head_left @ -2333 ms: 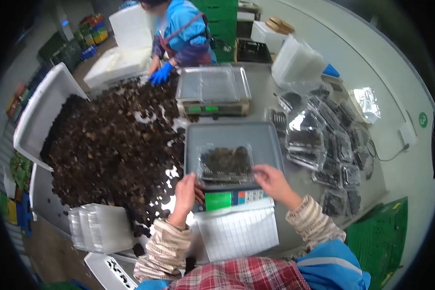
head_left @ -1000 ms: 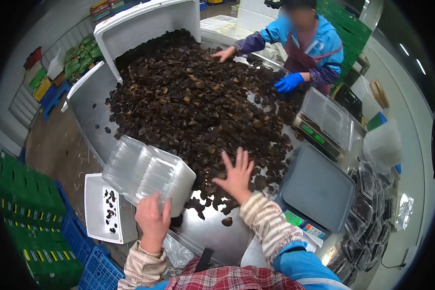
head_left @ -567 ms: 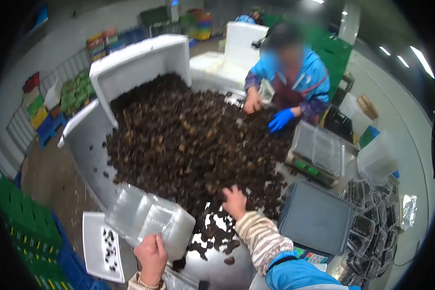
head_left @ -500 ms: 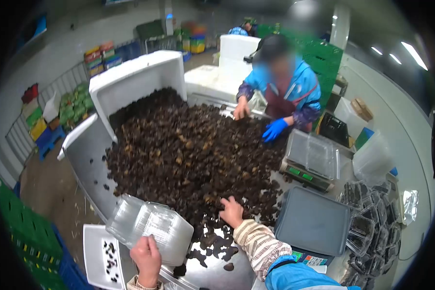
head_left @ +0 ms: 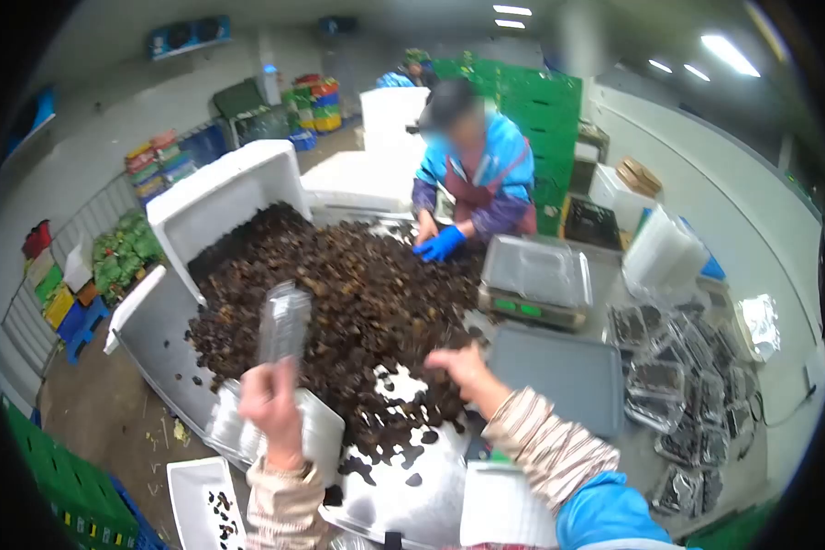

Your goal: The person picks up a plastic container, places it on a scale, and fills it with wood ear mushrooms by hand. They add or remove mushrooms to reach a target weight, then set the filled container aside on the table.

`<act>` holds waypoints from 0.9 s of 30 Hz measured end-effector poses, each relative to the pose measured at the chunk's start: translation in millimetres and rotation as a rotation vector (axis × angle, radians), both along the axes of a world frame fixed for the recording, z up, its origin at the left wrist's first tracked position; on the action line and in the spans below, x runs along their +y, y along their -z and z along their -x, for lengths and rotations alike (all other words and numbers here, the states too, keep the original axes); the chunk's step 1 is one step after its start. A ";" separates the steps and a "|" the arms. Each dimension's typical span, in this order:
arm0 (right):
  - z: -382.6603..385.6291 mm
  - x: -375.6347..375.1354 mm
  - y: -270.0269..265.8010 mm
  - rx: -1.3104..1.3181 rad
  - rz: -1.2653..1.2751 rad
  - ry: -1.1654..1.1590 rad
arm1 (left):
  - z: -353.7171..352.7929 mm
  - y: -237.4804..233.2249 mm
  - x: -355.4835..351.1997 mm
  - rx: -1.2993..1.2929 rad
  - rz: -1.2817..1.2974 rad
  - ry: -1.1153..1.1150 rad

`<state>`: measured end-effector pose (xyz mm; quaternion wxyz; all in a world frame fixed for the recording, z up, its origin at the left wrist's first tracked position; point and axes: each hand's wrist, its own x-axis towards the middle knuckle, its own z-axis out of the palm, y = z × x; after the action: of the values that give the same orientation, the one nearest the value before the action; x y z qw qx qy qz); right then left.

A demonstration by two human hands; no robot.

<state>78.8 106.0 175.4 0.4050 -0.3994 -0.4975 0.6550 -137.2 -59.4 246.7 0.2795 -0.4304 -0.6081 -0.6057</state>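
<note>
My left hand [head_left: 273, 403] is closed on a clear plastic container [head_left: 285, 323], held up over the near left part of the heap. Below and behind that wrist lies a stack of clear plastic containers [head_left: 323, 431]. Dark brown pieces that look like wood ear mushrooms [head_left: 339, 284] form a large heap on the metal table [head_left: 403, 500]. My right hand [head_left: 467, 371] hovers over the heap's near right edge, fingers stretched out to the left and slightly blurred. I see nothing held in it. Beside it is a scale with a grey tray [head_left: 559, 376].
A co-worker [head_left: 481, 174] with one blue glove handles pieces across the table. Another scale [head_left: 533, 275] carries a clear tray. Filled clear packs [head_left: 683, 394] pile up at right. A white foam box [head_left: 225, 197] lies tipped at the heap's back left; a white bin [head_left: 202, 504] stands front left.
My left hand has lifted one container up off the stack. My right hand has risen from the pieces and moved right. The view has shifted right; the co-worker's hands have come together.
</note>
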 end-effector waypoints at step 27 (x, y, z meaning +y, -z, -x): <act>-217.6 -26.6 -2.3 -1.079 -0.862 -0.156 | -233.1 133.4 85.3 0.541 0.439 0.944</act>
<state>296.5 79.4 177.7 0.1755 -0.4359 -0.8722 0.1361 95.8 25.8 113.3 0.0289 -0.8418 -0.3690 -0.3930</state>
